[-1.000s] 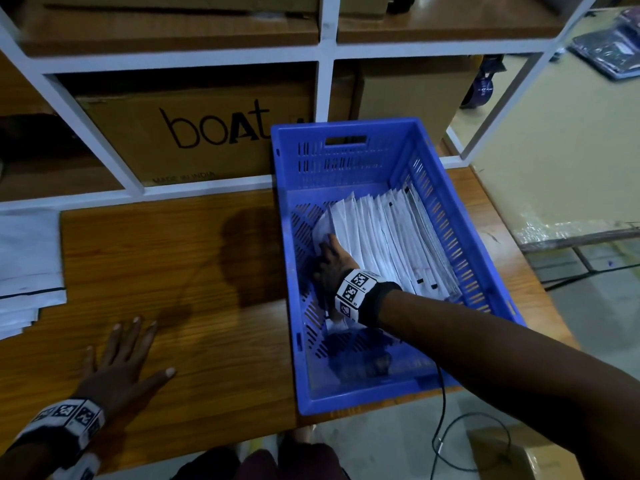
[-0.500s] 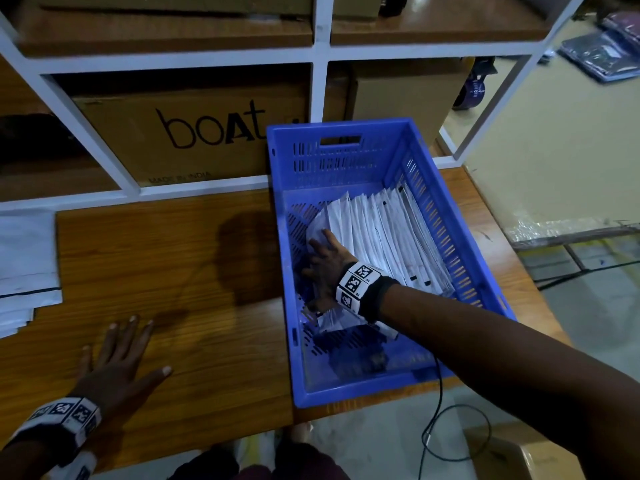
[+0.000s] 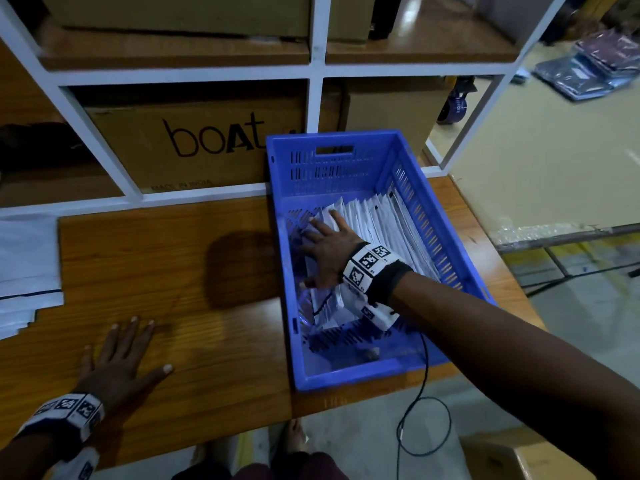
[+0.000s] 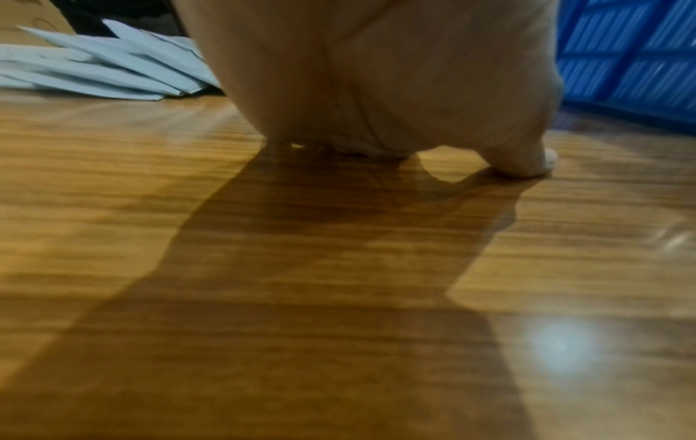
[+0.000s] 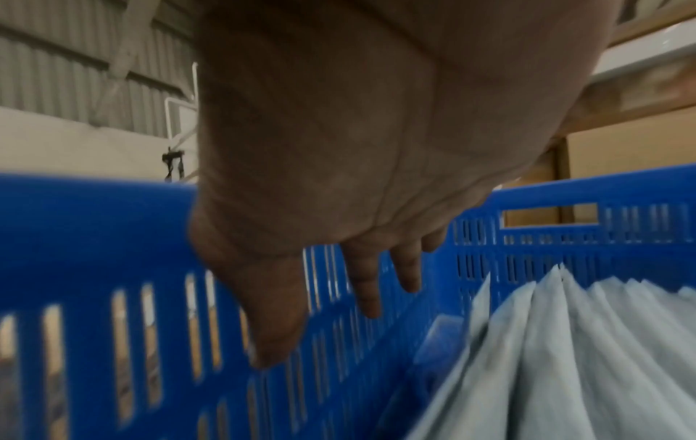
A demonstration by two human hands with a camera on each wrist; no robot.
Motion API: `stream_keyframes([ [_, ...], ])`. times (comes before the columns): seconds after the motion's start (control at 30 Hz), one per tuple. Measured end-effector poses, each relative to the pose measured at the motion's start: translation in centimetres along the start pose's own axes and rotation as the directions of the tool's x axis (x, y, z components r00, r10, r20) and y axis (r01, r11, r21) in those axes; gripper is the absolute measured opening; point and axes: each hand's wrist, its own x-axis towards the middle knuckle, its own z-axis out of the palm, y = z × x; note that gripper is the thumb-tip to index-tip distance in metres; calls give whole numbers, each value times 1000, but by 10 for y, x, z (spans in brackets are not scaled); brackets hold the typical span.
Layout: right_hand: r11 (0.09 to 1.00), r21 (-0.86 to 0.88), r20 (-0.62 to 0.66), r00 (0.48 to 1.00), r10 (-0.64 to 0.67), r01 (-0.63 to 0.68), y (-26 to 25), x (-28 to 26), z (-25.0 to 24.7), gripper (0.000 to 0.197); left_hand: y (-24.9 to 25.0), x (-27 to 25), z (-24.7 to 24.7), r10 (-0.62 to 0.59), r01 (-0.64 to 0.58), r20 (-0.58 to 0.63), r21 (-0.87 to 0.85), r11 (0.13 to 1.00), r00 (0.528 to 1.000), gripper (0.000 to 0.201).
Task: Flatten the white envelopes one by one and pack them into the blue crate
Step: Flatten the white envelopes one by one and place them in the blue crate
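The blue crate [image 3: 332, 168] stands on the right part of the wooden table [image 3: 173, 271]. Several white envelopes [image 3: 381, 223] stand leaning in a row inside it. My right hand [image 3: 311, 251] is inside the crate over the leftmost envelopes, fingers spread and straight, holding nothing. In the right wrist view the right hand [image 5: 339, 297] hangs beside the crate's left wall [image 5: 113, 238], with the envelopes [image 5: 583, 357] just to its right. My left hand [image 3: 121, 355] lies flat on the table, palm down, fingers spread. A pile of loose white envelopes [image 3: 27, 271] lies at the table's left edge.
White shelving [image 3: 317, 98] with cardboard boxes [image 3: 194, 143] rises right behind the table and crate. In the left wrist view the envelope pile [image 4: 105, 68] lies left of the left hand [image 4: 376, 89] and the crate [image 4: 621, 59] to its right. A black cable [image 3: 415, 427] hangs from the right wrist.
My right hand's fingers, tucked in among the leftmost envelopes a second ago, have straightened and spread over them. The left hand has stayed flat on the table.
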Motion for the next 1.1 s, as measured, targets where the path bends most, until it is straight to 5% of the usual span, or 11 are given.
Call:
stream_keyframes([
  [0.33,897,417,-298,911,286,-146,2,-84,-85,87,-7,0,12,64,-71,-133,-47,996,989,120],
  [0.47,858,510,-452,833,318,-52,-40,-114,-112,84,-1,3,15,29,-48,-195,-93,994,980,124],
  [0.57,804,588,-501,823,270,94,-85,-113,-123,81,-3,6,20,37,-63,-237,-103,993,971,120],
  [0.7,721,662,-454,875,169,204,-150,-74,-111,79,-5,5,22,60,-91,-246,-115,989,967,104],
  [0.83,659,744,-210,975,79,107,-209,-13,-85,74,-13,-7,4,140,-197,-257,-214,957,956,81],
  [0.93,648,758,-160,985,69,78,-254,31,-58,70,-33,-18,-12,226,-326,-328,-290,900,917,81],
  [1.1,631,775,-51,999,18,28,-321,98,-38,72,-95,-12,-38,183,-327,-388,-347,879,903,64],
])
